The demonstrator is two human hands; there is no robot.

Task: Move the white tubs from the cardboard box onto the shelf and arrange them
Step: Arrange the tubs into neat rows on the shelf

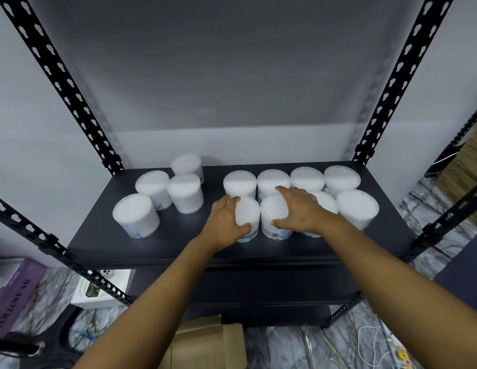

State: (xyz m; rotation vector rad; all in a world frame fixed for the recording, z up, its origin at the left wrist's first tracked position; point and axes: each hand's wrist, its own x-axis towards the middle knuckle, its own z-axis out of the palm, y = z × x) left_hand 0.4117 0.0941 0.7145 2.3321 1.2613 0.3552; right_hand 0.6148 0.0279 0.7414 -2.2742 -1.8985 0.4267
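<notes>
Four loose tubs (163,195) stand left of both gripping hands (261,214).

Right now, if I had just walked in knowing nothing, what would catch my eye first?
Probably the white tubs crowding the dark shelf: a tidy double row on the right, four loose ones on the left. Next, two bare hands in the middle, the left hand and right hand, each gripping a front-row tub. Black perforated posts frame everything.

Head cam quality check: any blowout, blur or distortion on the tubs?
Head view: tub lids blown out to flat white, texture lost; wide-angle bends the shelf uprights outward; floor clutter at lower left smeared; hands and tub labels soft.
</notes>
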